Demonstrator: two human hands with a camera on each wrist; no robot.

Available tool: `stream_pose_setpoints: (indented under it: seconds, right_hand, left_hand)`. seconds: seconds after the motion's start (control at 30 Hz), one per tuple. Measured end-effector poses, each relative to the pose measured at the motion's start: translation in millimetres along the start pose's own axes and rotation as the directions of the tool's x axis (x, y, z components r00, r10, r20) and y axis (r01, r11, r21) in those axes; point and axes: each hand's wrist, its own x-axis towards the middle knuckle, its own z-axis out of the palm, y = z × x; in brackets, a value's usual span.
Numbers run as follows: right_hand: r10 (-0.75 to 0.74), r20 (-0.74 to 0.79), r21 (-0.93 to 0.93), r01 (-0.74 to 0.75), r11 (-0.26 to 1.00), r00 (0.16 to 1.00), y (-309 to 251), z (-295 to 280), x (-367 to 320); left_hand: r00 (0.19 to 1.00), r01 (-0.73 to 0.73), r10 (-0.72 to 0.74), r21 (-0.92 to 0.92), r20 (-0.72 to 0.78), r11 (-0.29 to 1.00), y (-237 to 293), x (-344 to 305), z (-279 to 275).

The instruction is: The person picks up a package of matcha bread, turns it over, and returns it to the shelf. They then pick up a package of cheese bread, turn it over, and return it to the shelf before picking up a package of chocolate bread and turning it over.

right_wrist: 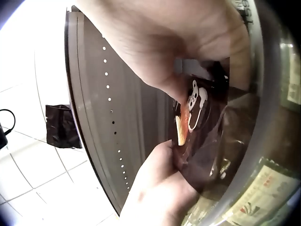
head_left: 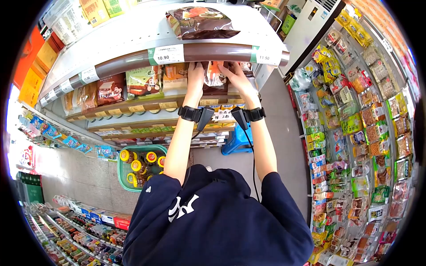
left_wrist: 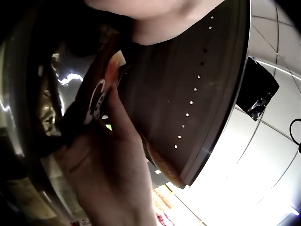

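Note:
Both hands reach onto the shelf below the top board. My left hand (head_left: pixel 195 80) grips the left side of a dark brown snack bag (head_left: pixel 216 74) with an orange picture; in the left wrist view its thumb (left_wrist: pixel 120 110) lies on the bag (left_wrist: pixel 96 96). My right hand (head_left: pixel 240 79) grips the bag's right side, and in the right wrist view the fingers of this hand (right_wrist: pixel 164 42) bend onto the bag (right_wrist: pixel 204 122). The fingertips are partly hidden behind the bag and shelf edge.
Another brown bag (head_left: pixel 202 23) lies on the top board, above price tags (head_left: pixel 166 55). Left along the shelf stand a green bag (head_left: pixel 144 83) and others. A green basket (head_left: pixel 124 177) of jars and a blue stool (head_left: pixel 237 141) are on the floor; snack racks (head_left: pixel 355 128) stand right.

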Motion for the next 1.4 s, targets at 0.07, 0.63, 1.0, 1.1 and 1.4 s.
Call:
stream_pose_setpoints:
  seconds: [0.07,0.63,1.0,1.1,1.4]
  right_hand:
    - [0.025,-0.033,-0.085,-0.028,0.996,0.999,-6.3,-0.9,-1.6]
    - [0.043,-0.003,-0.081,-0.043,0.996,0.999,-1.0,0.4,-0.8]
    - [-0.073,-0.037,-0.405,0.052,0.913,0.997,9.3,6.4,-11.2]
    - [-0.150,-0.088,-0.559,0.076,0.826,0.985,1.7,7.9,-21.1]
    - [-0.163,-0.050,-0.632,0.095,0.769,0.985,-10.0,-0.3,-34.1]
  left_hand:
    - [0.994,0.100,-0.105,-0.201,-0.016,0.974,6.0,-5.1,1.3]
    - [0.992,0.116,-0.091,-0.315,0.093,0.942,6.5,-3.0,-5.7]
    - [0.936,-0.351,0.332,0.255,0.115,0.901,7.6,-3.7,-5.8]
    - [0.915,-0.396,0.298,0.461,0.273,0.794,16.3,-5.1,-8.4]
    - [0.949,-0.306,0.252,0.352,0.192,0.884,24.4,-23.5,-10.0]
